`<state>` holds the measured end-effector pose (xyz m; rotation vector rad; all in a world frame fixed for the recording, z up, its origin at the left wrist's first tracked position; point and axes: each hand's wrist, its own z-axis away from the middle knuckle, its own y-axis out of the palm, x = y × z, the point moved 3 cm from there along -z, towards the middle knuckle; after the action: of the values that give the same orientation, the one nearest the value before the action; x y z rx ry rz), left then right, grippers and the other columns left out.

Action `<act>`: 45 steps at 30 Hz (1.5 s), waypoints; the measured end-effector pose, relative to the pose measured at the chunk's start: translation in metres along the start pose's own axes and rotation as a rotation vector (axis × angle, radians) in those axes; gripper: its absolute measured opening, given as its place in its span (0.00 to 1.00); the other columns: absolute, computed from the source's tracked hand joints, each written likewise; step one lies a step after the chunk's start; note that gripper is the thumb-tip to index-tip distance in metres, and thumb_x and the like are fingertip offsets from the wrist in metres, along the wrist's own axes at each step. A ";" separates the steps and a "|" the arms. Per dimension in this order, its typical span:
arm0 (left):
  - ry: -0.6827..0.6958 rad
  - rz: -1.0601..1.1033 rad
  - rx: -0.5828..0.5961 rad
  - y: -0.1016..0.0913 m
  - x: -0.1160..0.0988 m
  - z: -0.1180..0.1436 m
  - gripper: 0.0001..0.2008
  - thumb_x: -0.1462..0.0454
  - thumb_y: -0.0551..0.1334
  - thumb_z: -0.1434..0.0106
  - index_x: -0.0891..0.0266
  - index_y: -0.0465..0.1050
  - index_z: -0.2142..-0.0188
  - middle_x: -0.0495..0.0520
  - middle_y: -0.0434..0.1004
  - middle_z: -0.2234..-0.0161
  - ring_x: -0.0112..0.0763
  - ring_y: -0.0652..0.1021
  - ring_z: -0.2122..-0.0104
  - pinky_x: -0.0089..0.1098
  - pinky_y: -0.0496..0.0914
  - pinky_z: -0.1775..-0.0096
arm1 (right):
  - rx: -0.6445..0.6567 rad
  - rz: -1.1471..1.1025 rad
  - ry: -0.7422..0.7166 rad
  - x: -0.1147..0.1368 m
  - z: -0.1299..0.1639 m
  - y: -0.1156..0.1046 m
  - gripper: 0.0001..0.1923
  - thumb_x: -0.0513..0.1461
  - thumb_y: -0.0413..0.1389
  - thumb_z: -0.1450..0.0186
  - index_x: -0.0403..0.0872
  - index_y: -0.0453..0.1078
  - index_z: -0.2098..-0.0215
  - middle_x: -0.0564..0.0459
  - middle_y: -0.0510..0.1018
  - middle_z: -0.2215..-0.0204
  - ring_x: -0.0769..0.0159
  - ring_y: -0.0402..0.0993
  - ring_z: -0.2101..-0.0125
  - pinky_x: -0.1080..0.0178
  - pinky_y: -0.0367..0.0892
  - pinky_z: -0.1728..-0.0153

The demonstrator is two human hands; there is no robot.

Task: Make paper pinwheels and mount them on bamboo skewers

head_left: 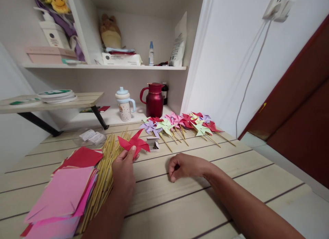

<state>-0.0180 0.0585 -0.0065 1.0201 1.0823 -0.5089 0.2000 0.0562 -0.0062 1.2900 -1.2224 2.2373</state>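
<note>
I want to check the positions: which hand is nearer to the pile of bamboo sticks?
Left. The left hand lies right beside the bamboo sticks, holding a red pinwheel. The right hand rests further right on the table.

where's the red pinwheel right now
In the head view, the red pinwheel is left of centre, pinched in the left hand above the bamboo sticks, beside a small box.

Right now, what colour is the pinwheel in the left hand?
Red pinwheel, pinched by the left hand; head view.
</note>
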 end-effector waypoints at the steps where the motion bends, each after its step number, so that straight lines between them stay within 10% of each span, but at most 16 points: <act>1: 0.000 -0.003 0.004 0.000 0.000 0.000 0.07 0.66 0.72 0.52 0.66 0.79 0.73 0.48 0.79 0.75 0.23 0.78 0.75 0.23 0.74 0.70 | 0.033 0.002 0.006 0.000 0.001 0.000 0.04 0.36 0.65 0.49 0.44 0.78 0.74 0.57 0.78 0.78 0.70 0.70 0.75 0.69 0.63 0.72; 23: -0.012 -0.007 0.021 0.001 0.001 0.001 0.07 0.66 0.72 0.53 0.66 0.77 0.75 0.45 0.77 0.77 0.21 0.76 0.76 0.23 0.75 0.70 | 0.069 -0.195 0.029 0.004 -0.001 0.003 0.06 0.38 0.63 0.47 0.44 0.72 0.73 0.58 0.71 0.79 0.74 0.62 0.79 0.71 0.59 0.81; 38: -0.003 -0.024 0.030 -0.001 0.004 -0.002 0.08 0.64 0.72 0.53 0.65 0.77 0.73 0.46 0.78 0.77 0.22 0.76 0.76 0.23 0.73 0.70 | -0.106 -0.058 -0.201 0.012 0.003 0.007 0.06 0.35 0.66 0.48 0.46 0.79 0.70 0.58 0.72 0.74 0.71 0.67 0.72 0.69 0.60 0.71; 45: -0.023 -0.048 0.062 0.001 0.002 0.004 0.10 0.62 0.73 0.54 0.66 0.77 0.75 0.47 0.78 0.77 0.24 0.77 0.76 0.24 0.72 0.71 | -0.251 -0.155 -0.046 0.005 -0.001 0.006 0.03 0.34 0.58 0.43 0.44 0.74 0.72 0.55 0.75 0.77 0.71 0.68 0.77 0.69 0.60 0.76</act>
<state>-0.0147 0.0554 -0.0076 1.0423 1.0784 -0.5953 0.1930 0.0525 -0.0057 1.2953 -1.3217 1.8890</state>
